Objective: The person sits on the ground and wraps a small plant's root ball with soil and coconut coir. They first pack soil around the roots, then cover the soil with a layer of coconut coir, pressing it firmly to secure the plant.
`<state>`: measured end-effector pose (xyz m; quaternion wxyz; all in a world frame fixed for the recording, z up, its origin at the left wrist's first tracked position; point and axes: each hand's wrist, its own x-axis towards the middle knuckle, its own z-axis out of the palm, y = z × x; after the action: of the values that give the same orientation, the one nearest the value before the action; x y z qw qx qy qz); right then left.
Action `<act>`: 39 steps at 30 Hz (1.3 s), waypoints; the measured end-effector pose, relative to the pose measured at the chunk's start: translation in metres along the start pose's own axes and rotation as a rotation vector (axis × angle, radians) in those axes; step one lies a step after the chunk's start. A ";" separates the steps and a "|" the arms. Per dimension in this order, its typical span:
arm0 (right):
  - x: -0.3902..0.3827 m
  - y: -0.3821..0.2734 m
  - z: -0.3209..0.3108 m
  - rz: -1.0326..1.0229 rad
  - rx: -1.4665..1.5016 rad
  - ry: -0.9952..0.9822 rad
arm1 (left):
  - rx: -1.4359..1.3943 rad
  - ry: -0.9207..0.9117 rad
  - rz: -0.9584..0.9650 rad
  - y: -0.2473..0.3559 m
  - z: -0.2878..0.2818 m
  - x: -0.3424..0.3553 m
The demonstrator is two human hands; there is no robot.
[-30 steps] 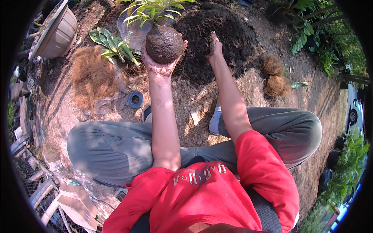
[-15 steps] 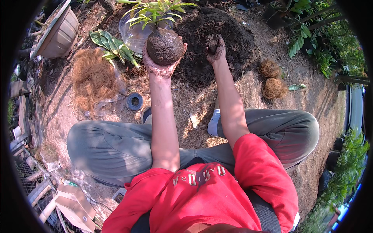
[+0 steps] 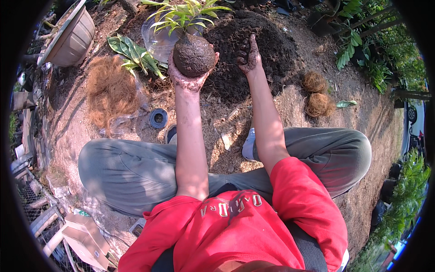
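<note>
My left hand [image 3: 186, 79] cups a round ball of dark soil [image 3: 194, 54] from below, held up at arm's length. A small plant with green and yellow leaves [image 3: 181, 16] grows out of the ball's top. My right hand [image 3: 248, 56], caked in dirt, reaches into the heap of dark soil [image 3: 267, 45] just right of the ball, fingers curled into the earth. Whether it holds a clump I cannot tell. I sit cross-legged in grey trousers and a red shirt.
A pile of brown coconut fibre [image 3: 111, 90] lies at left, with a roll of dark tape [image 3: 158, 119] beside it. Two fibre balls [image 3: 317, 95] sit at right. A tan pot [image 3: 72, 38] stands far left, cut leaves [image 3: 133, 54] and a clear plastic bag [image 3: 156, 41] behind the ball.
My right hand has moved forward and pushed its fingers into the soil heap. The left hand keeps the soil ball raised, almost unmoved.
</note>
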<state>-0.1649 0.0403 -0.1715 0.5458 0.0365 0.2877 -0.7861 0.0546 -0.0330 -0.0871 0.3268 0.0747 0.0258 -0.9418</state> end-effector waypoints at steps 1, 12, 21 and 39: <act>-0.005 0.002 0.010 -0.027 -0.067 0.130 | 0.001 0.009 0.002 -0.001 -0.001 0.001; 0.002 0.019 0.015 -0.149 -0.346 0.390 | 0.020 0.014 0.000 -0.006 -0.003 0.002; -0.001 0.005 -0.002 -0.085 -0.033 0.103 | 0.039 0.087 0.023 -0.010 -0.002 0.006; -0.004 -0.004 0.028 -0.178 -0.150 0.429 | 0.015 -0.036 -0.025 -0.009 -0.008 0.006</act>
<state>-0.1597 0.0308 -0.1451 0.4019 0.1366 0.4568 -0.7818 0.0449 -0.0290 -0.0958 0.3151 0.0597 0.0137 -0.9471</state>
